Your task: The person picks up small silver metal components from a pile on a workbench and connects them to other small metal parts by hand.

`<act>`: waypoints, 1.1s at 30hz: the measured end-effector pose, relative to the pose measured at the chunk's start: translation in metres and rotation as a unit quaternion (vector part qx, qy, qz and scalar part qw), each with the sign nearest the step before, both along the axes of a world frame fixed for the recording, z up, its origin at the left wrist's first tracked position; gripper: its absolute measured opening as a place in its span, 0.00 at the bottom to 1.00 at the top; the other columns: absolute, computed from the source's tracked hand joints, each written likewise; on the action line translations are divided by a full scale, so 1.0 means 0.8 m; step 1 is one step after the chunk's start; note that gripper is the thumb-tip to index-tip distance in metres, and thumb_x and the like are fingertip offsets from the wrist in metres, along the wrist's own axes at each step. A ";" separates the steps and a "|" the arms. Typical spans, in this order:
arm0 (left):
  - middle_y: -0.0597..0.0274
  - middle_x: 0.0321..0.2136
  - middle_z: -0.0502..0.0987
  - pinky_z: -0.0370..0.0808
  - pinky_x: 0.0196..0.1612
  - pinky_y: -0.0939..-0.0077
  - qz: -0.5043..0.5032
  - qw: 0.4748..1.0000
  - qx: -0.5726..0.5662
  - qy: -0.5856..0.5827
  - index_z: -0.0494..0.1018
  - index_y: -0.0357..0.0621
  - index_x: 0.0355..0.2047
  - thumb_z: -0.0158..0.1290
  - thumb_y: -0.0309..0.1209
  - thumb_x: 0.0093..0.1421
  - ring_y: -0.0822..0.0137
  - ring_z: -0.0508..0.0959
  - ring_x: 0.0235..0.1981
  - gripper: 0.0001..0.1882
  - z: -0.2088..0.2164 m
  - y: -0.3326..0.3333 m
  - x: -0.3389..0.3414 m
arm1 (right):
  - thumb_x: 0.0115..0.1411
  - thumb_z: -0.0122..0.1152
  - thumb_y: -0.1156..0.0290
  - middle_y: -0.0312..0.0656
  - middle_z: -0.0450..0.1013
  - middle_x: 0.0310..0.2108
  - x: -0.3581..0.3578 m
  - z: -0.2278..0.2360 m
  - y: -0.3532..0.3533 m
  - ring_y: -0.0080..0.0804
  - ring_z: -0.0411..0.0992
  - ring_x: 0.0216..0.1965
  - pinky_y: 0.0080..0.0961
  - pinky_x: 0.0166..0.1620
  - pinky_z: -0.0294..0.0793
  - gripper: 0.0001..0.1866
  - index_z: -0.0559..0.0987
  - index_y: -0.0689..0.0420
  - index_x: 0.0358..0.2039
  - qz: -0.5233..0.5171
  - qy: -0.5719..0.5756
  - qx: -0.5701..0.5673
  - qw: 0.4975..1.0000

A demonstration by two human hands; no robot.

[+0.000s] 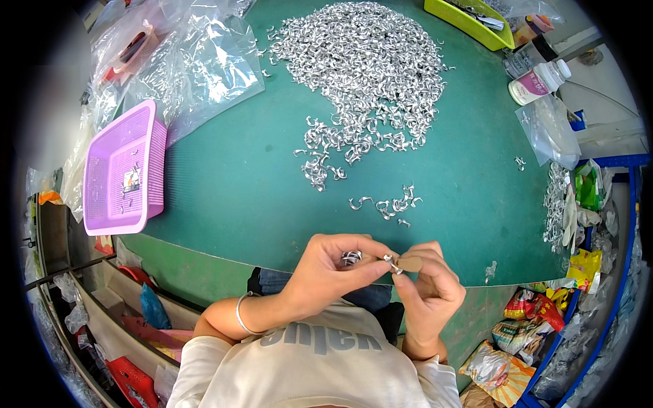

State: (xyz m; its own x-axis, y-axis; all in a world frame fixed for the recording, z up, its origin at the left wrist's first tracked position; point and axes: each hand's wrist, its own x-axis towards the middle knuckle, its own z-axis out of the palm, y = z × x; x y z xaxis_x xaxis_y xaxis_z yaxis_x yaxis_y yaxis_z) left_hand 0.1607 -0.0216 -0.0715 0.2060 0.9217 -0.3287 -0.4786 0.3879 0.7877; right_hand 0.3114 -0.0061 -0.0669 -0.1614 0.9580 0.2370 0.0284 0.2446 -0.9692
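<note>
Green counter (224, 204) carries a heap of silver hooks (360, 68) and a pink basket (122, 170). Near its front edge, left hand (326, 268) cups several hooks, fingers pinching one hook (390, 262) against a tan pad (410, 263) pinched by right hand (428, 292).

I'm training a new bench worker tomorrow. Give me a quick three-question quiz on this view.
1. True or false: the pink basket sits at the person's left.
2. Which hand pinches the small tan piece? A) left hand B) right hand
3. Fill in: the big heap of silver metal clips lies on a ____ mat.

Key: 1 true; 2 B; 3 green.
</note>
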 end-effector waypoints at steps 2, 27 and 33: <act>0.72 0.19 0.67 0.55 0.23 0.87 0.000 1.000 -0.016 0.001 0.75 0.35 0.31 0.52 0.21 0.53 0.83 0.59 0.20 0.06 0.007 0.001 -0.002 | 0.37 0.62 0.89 0.46 0.73 0.26 0.000 0.001 0.000 0.35 0.67 0.29 0.26 0.32 0.65 0.12 0.75 0.69 0.26 0.001 -0.002 0.003 1.000; 0.77 0.16 0.65 0.53 0.19 0.90 0.038 0.996 -0.051 0.061 0.75 0.36 0.32 0.53 0.23 0.53 0.87 0.56 0.18 0.05 -0.012 0.004 -0.004 | 0.43 0.59 0.84 0.42 0.73 0.29 0.046 -0.046 0.046 0.33 0.67 0.32 0.25 0.38 0.67 0.10 0.76 0.64 0.30 -0.137 -0.208 -0.027 0.968; 0.67 0.14 0.61 0.58 0.17 0.81 0.047 0.886 0.172 0.428 0.74 0.38 0.29 0.55 0.20 0.48 0.77 0.60 0.15 0.06 -0.050 0.015 -0.006 | 0.43 0.63 0.77 0.37 0.68 0.33 0.038 -0.060 0.079 0.34 0.63 0.36 0.28 0.40 0.59 0.15 0.77 0.55 0.34 -0.078 -0.451 0.109 0.882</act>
State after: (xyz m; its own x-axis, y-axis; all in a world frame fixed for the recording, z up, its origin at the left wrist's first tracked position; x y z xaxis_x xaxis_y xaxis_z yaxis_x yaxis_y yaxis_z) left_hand 0.1562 -0.0100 -0.1112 -0.0660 0.9976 -0.0231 0.3346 0.0439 0.9413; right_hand 0.3418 0.0568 -0.1150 -0.2490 0.9329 0.2603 0.8143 0.3471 -0.4652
